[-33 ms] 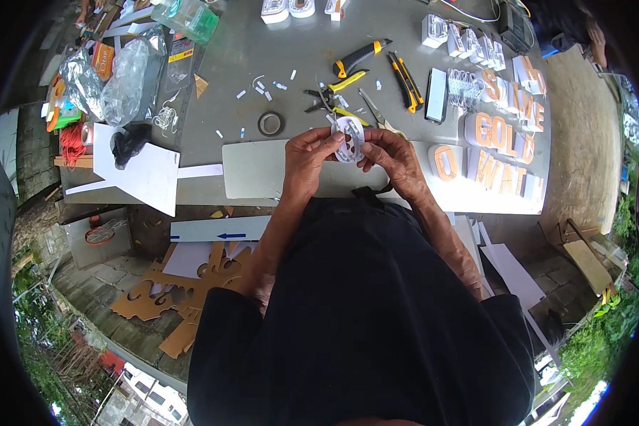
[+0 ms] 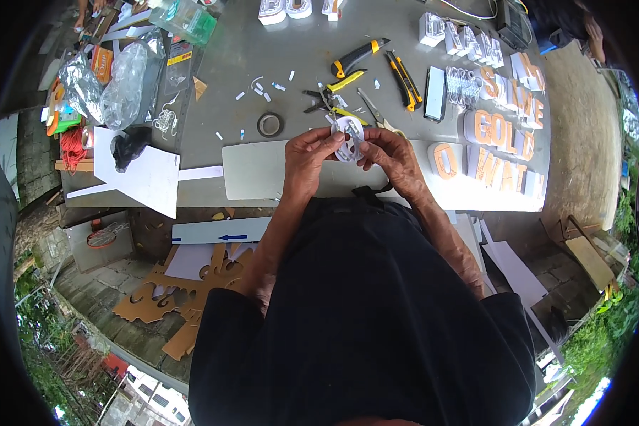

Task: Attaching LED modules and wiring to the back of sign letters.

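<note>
Above the near edge of the table, a small white rounded hollow letter [image 2: 349, 139] with pieces inside it is held up between my two hands. My left hand [image 2: 311, 153] pinches its left side with thumb and fingers. On its right side, the thumb and fingertips of my right hand [image 2: 390, 157] close on the rim. Just beyond the letter lie yellow-handled pliers [image 2: 344, 80] and scissors [image 2: 373, 110], whose handles are partly hidden behind my right hand. A roll of dark tape [image 2: 270, 125] rests to the left. Beneath my hands is a pale flat strip [image 2: 255, 170].
At right stand several block letters [image 2: 493, 124], some with tan faces, beside a phone [image 2: 435, 94]. A yellow-black cutter [image 2: 405, 82] and another yellow-black tool [image 2: 360, 58] lie farther back. Plastic bags [image 2: 124, 85] and a white sheet [image 2: 145, 167] occupy the left. Cut cardboard [image 2: 199, 291] lies below.
</note>
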`<state>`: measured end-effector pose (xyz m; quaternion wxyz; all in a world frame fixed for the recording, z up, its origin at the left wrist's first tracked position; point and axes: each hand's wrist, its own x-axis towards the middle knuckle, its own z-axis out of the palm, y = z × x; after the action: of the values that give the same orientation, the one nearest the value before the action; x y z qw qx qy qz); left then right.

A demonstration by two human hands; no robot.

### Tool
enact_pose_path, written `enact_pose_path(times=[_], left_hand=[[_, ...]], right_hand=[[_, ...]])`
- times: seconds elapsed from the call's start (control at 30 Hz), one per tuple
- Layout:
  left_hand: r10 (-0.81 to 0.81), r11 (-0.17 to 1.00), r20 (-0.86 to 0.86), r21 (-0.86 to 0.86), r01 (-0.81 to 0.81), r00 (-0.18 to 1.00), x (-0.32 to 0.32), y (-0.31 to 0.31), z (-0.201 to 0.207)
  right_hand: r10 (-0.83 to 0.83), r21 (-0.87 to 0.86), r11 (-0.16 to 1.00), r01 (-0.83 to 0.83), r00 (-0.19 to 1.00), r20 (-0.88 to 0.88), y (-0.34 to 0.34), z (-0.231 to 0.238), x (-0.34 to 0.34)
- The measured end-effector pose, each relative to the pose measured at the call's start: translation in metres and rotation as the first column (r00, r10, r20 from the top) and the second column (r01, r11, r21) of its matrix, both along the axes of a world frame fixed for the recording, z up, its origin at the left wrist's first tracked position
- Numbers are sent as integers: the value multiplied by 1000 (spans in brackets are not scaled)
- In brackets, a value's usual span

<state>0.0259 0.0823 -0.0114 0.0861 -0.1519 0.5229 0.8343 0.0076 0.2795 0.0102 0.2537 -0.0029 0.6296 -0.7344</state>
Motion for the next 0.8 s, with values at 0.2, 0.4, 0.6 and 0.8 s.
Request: enact_pose_path(times=[0.2, 0.4, 0.6, 0.8], left_hand=[[-72, 995, -61, -67, 68, 996, 0, 3, -2], [-52, 998, -1, 39, 52, 999, 6, 6, -11], [-122, 988, 62, 107, 115, 991, 18, 1, -12], [-238, 959, 15, 163, 232, 971, 37, -15, -22]], right_hand=[[-48, 156, 986, 55, 998, -52, 1, -11, 11], [-119, 108, 987, 116, 993, 19, -6, -3, 30], [-181, 64, 983, 175, 978, 103, -8, 1, 54], [-128, 73, 990, 119, 982, 139, -6, 22, 57]])
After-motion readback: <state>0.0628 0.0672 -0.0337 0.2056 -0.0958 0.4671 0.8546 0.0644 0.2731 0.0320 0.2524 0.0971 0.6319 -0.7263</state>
